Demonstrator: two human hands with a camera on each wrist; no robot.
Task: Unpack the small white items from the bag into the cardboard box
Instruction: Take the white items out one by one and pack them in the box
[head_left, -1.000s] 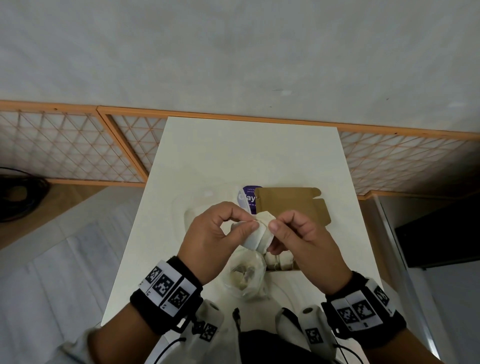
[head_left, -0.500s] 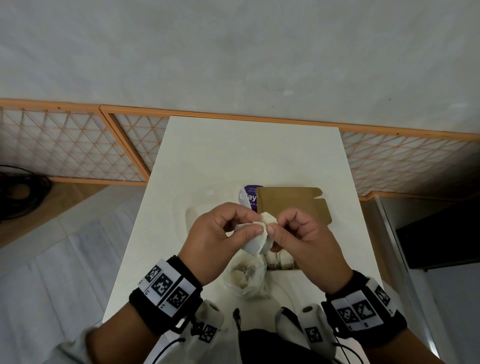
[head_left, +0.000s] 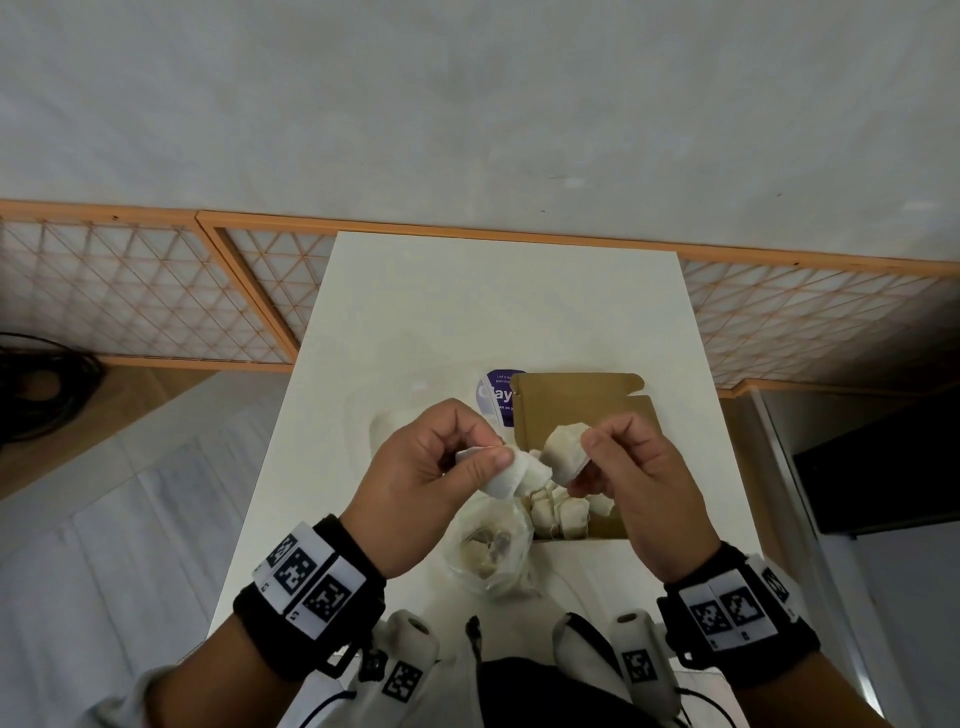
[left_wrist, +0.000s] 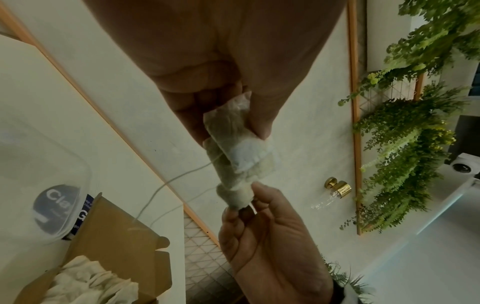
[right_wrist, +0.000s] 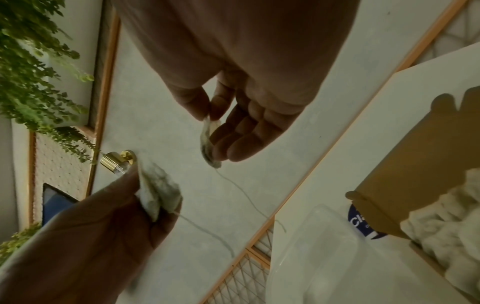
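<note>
The left hand (head_left: 426, 478) is raised above the white table (head_left: 498, 312), thumb and fingers pinched together on a small cluster of white sachets (head_left: 511, 475); the left wrist view shows at least two of them pressed in that pinch. At its 3 o'clock the right hand (head_left: 631, 467) pinches a single white sachet (head_left: 563, 449) by one edge between thumb and forefinger, the other fingers loosely curled. The two held lots are just beside each other, and thin strings (right_wrist: 233, 185) trail from them. Below the hands, at 6 o'clock, the clear bag (head_left: 491, 551) lies on the table with sachets inside. The cardboard box (head_left: 582, 410) stands open at the bag's 1 o'clock, with more white sachets (head_left: 558, 512) heaped in it. A purple label (head_left: 493, 397) sits at the box's 9 o'clock.
</note>
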